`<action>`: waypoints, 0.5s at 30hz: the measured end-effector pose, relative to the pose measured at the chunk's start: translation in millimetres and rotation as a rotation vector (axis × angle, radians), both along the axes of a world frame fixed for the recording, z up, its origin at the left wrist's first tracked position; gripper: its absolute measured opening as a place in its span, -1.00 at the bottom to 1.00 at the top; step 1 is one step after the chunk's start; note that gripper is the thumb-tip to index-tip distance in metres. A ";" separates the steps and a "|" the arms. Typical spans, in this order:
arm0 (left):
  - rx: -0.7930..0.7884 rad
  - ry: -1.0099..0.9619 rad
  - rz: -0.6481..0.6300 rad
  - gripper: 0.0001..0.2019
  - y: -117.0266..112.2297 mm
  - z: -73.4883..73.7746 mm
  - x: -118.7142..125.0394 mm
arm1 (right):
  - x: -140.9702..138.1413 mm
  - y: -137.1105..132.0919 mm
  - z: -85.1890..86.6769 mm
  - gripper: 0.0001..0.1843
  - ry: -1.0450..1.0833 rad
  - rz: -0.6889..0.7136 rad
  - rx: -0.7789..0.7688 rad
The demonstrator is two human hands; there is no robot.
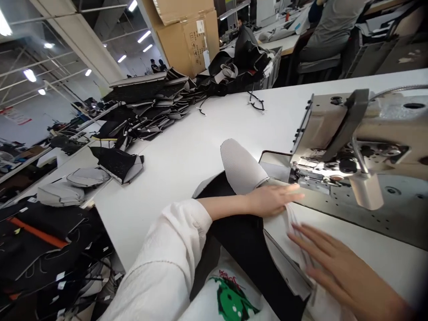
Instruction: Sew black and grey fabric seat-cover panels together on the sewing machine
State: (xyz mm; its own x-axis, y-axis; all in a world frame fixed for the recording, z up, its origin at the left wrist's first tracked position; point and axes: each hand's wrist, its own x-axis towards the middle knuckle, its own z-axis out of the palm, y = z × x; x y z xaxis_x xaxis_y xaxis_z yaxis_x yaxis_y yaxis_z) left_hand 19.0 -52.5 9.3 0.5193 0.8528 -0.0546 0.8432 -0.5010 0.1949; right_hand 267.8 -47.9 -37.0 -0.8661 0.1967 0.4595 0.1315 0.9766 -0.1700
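Note:
A sewn piece of black and light grey fabric [244, 249] lies across the table's front edge and over my lap. Its rounded grey mesh flap [241, 167] stands up beyond my left wrist. My left hand [276, 199] rests flat on the piece close to the sewing machine's needle area, fingers stretched toward the presser foot [294, 174]. Beside the pale folded edge [296, 227] of the fabric is my right hand [334, 258], fingers spread and slightly blurred; I cannot tell whether it presses on the edge. The sewing machine [384, 129] stands on the right with its lamp lit.
Black fabric pieces [150, 100] are stacked at the table's far left. One black and grey piece [118, 165] and grey folded pieces [60, 192] lie nearer. Behind stand a cardboard box [187, 40] and a loaded crate [272, 69]. A seated person [334, 31] is at upper right.

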 end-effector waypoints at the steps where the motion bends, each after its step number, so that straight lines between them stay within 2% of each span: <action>1: -0.052 -0.044 0.025 -0.46 -10.1 10.6 -4.4 | -14.5 10.0 -2.7 -0.47 -0.007 0.036 0.069; 3: -0.201 -0.046 0.113 -0.30 -38.9 28.3 -16.0 | -42.1 29.3 -4.5 -0.55 -0.071 0.008 0.121; 4: -0.315 0.031 0.166 -0.12 -56.1 33.1 -22.3 | -53.6 37.7 -4.1 -0.57 -0.143 0.021 0.100; 6: -0.528 0.329 0.326 0.17 -90.2 33.3 -32.7 | -70.9 49.8 -2.5 -0.61 -0.198 0.048 0.077; 8: -0.541 0.605 0.415 0.09 -116.1 26.6 -36.9 | -80.5 55.0 -2.3 -0.63 -0.217 0.012 0.045; 9: -0.529 0.675 0.428 0.02 -123.9 23.9 -36.3 | -82.5 55.2 -3.1 -0.64 -0.203 -0.040 0.029; 11: -0.532 0.634 0.401 -0.08 -127.6 26.0 -31.5 | -81.2 52.3 -6.9 -0.66 -0.144 -0.143 0.020; 13: -0.616 0.410 0.317 -0.12 -117.8 38.8 -26.1 | -73.5 47.9 -12.3 -0.65 -0.103 -0.169 0.040; 15: -0.721 0.147 0.154 -0.20 -100.3 54.8 -24.0 | -62.0 44.6 -17.3 -0.62 -0.092 -0.157 0.063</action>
State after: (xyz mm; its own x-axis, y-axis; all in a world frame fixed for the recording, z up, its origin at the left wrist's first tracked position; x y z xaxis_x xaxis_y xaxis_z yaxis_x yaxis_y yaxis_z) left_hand -5.0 -152.8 64.1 0.3409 0.6418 -0.6869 0.9363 -0.1660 0.3096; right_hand 205.8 -3.4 -54.3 -0.8660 0.3058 0.3956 0.2950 0.9513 -0.0895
